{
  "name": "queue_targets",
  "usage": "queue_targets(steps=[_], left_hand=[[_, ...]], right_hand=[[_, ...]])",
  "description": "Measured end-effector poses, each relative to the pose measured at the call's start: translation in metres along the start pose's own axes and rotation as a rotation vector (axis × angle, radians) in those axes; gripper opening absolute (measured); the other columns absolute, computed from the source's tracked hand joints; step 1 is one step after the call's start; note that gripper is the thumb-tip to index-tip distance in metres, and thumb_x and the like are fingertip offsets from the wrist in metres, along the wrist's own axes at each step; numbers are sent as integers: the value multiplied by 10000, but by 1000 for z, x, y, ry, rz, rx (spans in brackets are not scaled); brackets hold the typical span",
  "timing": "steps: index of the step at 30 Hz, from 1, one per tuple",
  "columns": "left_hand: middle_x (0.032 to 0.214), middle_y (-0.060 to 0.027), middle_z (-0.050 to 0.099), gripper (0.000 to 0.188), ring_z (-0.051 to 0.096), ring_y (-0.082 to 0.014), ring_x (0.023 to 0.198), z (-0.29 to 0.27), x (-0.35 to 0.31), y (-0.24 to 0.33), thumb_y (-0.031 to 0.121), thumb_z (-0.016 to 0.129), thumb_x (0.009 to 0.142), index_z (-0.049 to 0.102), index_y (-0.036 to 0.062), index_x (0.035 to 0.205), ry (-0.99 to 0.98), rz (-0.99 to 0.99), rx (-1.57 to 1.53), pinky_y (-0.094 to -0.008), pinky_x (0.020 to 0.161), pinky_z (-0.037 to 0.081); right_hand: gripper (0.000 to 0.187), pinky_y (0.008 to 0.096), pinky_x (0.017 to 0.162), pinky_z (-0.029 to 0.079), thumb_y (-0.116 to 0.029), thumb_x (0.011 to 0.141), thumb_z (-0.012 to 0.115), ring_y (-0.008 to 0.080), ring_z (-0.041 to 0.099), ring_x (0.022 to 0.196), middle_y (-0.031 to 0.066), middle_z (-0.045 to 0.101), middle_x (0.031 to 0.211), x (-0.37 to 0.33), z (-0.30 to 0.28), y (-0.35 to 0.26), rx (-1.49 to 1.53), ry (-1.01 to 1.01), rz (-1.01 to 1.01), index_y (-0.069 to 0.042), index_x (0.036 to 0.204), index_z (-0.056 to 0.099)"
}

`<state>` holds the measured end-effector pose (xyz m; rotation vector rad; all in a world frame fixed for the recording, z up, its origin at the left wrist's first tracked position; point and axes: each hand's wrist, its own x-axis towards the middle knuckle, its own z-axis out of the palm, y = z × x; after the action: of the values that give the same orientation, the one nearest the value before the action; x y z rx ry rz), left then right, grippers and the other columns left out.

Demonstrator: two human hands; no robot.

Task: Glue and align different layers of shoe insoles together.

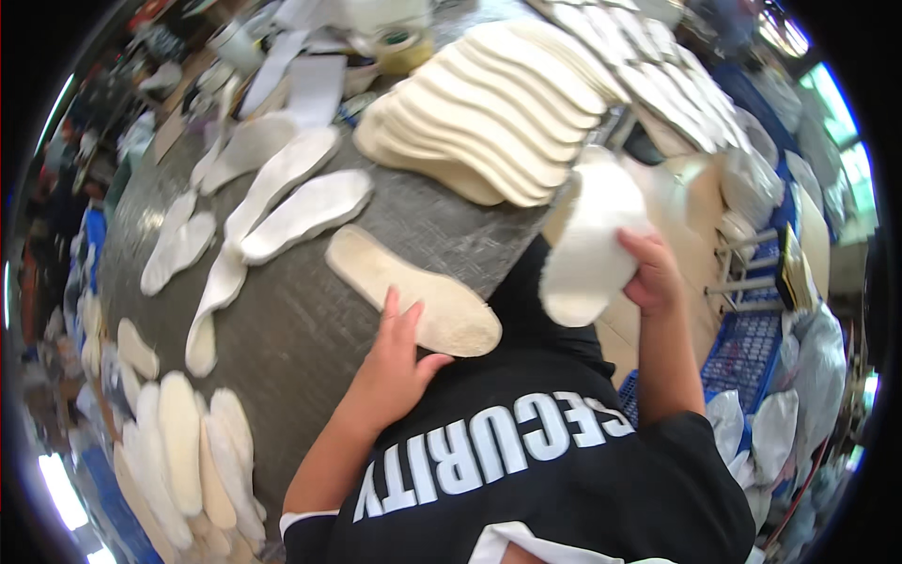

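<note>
A cream insole [404,287] lies flat on the dark table close to my body. My left hand [395,362] rests on its near edge, fingers spread over the top and thumb apart. Off the table's right edge, my right hand [653,268] holds up a white fleecy insole [592,244], with the thumb on its face and the other fingers mostly hidden behind. Just beyond the cream insole, a large stack of cream insoles [489,103] lies in overlapping rows. Several white insoles [305,216] are scattered to the left of it.
The dark table [291,320] ends at my right. More insoles [183,451] lie piled at the lower left, and rows of white ones [648,66] stand at the far right. A blue crate [742,352], a stool [742,273] and plastic bags [752,174] are on the right.
</note>
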<state>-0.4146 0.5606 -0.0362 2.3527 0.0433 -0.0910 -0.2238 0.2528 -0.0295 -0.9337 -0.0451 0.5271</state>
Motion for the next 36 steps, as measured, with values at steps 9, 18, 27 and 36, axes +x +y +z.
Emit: queue_targets(steps=[9,18,27,36], left_hand=[[1046,-154,620,297,609,-216,901,18,79,58,64,679,859,571,-40,1115,61,152,-335,-298,765,496],[1041,-112,638,361,628,-151,936,59,136,95,-110,589,811,511,-41,1157,-318,-128,-947,-279,874,489],[1037,-114,655,289,626,-147,899,99,160,123,-41,530,906,547,-59,1194,-648,-17,-651,-270,835,496],[963,-117,665,243,618,-165,780,122,177,101,121,471,1010,572,-22,1179,-660,-212,-922,-279,707,502]], right_hand=[[394,406,975,492,-68,899,618,250,617,1097,131,619,1205,0,-14,20,263,36,-63,2,1272,514],[416,436,1015,448,-76,900,567,274,592,1131,123,616,1208,-7,-57,56,665,-21,-74,-45,1308,494],[335,451,927,490,-216,915,523,253,640,1030,93,663,1119,-85,-159,34,572,688,-139,-55,1206,559],[234,325,593,506,-158,912,522,141,652,828,75,667,977,-208,-232,-39,382,1194,-551,-60,1123,551]])
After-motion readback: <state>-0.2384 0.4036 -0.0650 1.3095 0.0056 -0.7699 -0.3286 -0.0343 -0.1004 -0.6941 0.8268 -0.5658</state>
